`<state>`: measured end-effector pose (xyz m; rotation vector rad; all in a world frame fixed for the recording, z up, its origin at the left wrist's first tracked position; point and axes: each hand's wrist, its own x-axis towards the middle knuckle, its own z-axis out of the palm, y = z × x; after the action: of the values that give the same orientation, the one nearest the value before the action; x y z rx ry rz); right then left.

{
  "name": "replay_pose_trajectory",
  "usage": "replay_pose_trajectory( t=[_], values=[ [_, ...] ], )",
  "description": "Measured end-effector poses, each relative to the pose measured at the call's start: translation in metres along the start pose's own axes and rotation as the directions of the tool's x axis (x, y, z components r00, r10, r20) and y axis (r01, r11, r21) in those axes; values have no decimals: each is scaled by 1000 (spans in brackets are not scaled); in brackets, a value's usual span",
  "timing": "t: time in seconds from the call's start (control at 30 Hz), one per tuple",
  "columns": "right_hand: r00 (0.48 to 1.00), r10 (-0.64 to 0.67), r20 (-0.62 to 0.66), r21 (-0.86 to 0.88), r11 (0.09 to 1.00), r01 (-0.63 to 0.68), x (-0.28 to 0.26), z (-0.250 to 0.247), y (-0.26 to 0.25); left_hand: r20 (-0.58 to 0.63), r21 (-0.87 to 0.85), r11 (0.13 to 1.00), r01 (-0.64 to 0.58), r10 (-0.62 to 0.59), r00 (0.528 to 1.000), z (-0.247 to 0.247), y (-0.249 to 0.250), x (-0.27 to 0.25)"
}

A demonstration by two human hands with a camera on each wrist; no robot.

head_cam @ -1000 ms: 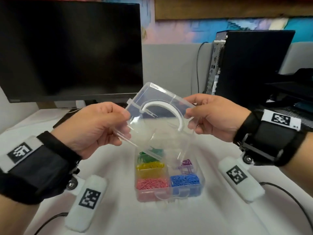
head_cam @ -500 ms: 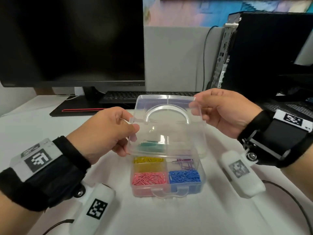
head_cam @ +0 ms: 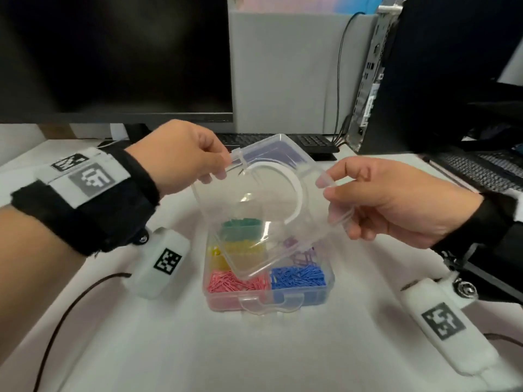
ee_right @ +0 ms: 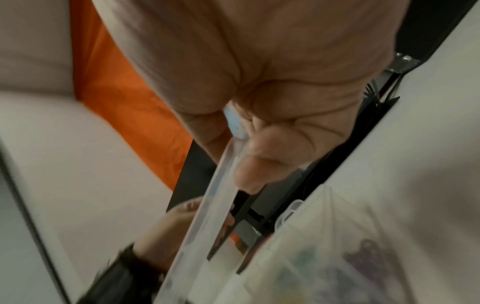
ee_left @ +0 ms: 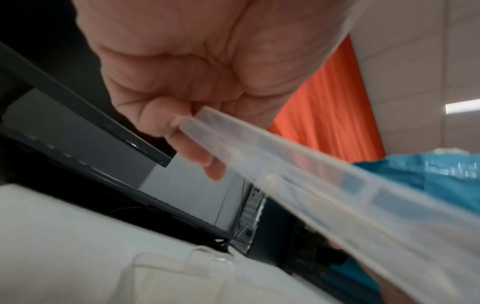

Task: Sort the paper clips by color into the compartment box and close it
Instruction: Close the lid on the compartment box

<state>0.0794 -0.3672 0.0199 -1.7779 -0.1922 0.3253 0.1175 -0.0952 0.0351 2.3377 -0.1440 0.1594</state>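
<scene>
A clear compartment box [head_cam: 328,290] stands on the white desk, holding pink [head_cam: 235,282], blue [head_cam: 297,277], yellow, green and purple paper clips in separate compartments. Above it I hold its loose clear lid [head_cam: 263,205], which has a white curved handle and is tilted and turned askew. My left hand [head_cam: 198,162] pinches the lid's far left corner; my right hand [head_cam: 368,199] pinches its right edge. The left wrist view shows my fingers [ee_left: 197,150] on the lid's rim [ee_left: 285,170]. The right wrist view shows my fingers [ee_right: 259,160] on the lid's edge [ee_right: 215,205].
A black monitor [head_cam: 113,52] stands behind on the left, with a keyboard [head_cam: 283,140] beneath it. A black computer case [head_cam: 424,66] with cables stands at the back right. Cables from both wrists trail over the desk [head_cam: 169,349].
The lid has come down lower over the box and turned askew. My left hand has shifted to its far corner and my right hand to its right edge. The head view has tipped downward.
</scene>
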Motion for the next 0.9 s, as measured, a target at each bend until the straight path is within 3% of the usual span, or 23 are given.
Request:
replay_pose_trajectory(
  t=[0.1,0.23,0.37,0.47,0.67,0.9],
  values=[
    [999,39,-3,-119,992,-39,-11,11,15,90,153,988,17,-31,995,11,3,9],
    [998,69,10,-103,992,-68,-23,20,32,203,241,970,5,-55,978,24,3,12],
    [998,56,9,-84,995,-55,-26,20,34,247,297,955,-10,-66,967,37,0,10],
    [999,-15,34,-231,973,22,-29,21,33,246,326,945,-29,-56,968,41,-1,11],
    [985,-45,165,-671,727,145,-47,21,26,211,396,915,-74,-12,977,45,-2,15],
    [983,-82,164,-837,517,183,-48,30,18,185,399,913,-82,7,983,44,-3,21]
  ],
)
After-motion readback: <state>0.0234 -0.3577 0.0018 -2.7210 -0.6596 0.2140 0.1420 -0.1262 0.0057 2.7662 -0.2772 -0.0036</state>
